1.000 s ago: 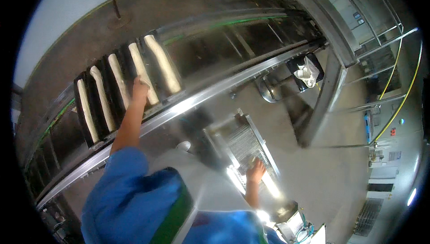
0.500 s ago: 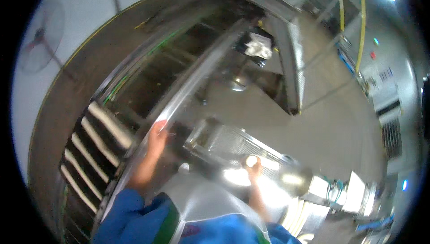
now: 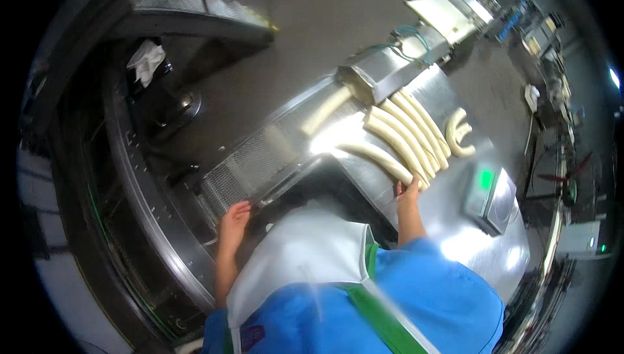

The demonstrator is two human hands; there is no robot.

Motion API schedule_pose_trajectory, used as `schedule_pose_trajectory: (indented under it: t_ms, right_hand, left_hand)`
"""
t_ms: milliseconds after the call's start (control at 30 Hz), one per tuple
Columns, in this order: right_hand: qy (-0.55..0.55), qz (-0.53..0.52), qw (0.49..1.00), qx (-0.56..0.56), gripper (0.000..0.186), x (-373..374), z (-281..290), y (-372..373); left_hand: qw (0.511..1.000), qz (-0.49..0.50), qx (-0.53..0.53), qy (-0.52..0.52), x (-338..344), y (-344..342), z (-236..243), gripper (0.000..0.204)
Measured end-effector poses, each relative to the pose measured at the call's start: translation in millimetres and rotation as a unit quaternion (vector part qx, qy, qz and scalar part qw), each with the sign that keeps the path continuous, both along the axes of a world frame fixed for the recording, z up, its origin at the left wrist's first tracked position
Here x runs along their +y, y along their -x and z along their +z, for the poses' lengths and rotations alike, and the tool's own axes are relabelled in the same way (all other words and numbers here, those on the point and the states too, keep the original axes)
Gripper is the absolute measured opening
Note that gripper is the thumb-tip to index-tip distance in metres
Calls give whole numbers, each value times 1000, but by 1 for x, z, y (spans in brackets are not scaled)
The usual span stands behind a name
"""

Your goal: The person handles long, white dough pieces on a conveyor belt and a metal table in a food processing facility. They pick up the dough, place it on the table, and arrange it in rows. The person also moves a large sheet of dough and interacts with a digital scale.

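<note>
Several long, pale dough ropes lie side by side on a metal table. Slightly apart from them, the nearest dough rope curves toward me, and my right hand has its fingers closed around its near end. My left hand is off to the left, by the end of the mesh conveyor. Its fingers are stretched out and nothing shows in them. Another thick dough piece comes out of a metal machine outlet onto that mesh.
A scale with a green lit display stands on the table's right. Short curved dough pieces lie beyond the ropes. A curved metal rail runs along my left. A white cloth rests on a stand farther off.
The view has swung to the right. My left hand has come off the metal rail. My right hand has gone from the mesh conveyor to the table with the dough ropes.
</note>
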State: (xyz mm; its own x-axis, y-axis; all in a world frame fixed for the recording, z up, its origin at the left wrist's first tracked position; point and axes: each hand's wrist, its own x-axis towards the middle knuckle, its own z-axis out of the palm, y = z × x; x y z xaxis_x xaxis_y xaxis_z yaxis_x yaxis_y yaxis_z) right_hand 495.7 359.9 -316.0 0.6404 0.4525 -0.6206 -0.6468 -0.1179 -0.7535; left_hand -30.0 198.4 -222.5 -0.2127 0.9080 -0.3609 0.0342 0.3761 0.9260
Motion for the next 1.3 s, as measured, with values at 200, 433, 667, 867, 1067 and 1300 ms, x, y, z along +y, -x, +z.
schedule_pose_trajectory:
  t_ms: [200, 433, 667, 867, 1067, 1300]
  right_hand:
    - [-30, -94, 995, -3, 53, -35, -7, -13]
    - [-91, -83, 981, 149, 58, -21, 3, 42]
    - [-86, 374, 921, 69, 48, 30, -6, 116]
    - [-171, 705, 566, -391, 41, 59, 41, 261]
    - [-323, 667, 203, -640, 37, 68, 21, 362]
    - [-326, 577, 178, -727, 17, 36, 17, 388]
  left_hand:
    - [998, -50, 32, -13, 34, -6, -7, 30]
    - [995, -84, 34, -29, 45, -23, 1, 29]
    - [997, -54, 60, -13, 18, -10, -2, 30]
    - [999, 13, 53, 1, -18, -2, -8, 31]
    - [997, 44, 57, 4, -48, -5, -23, 32]
    - [998, 20, 54, 24, -66, -7, -30, 33]
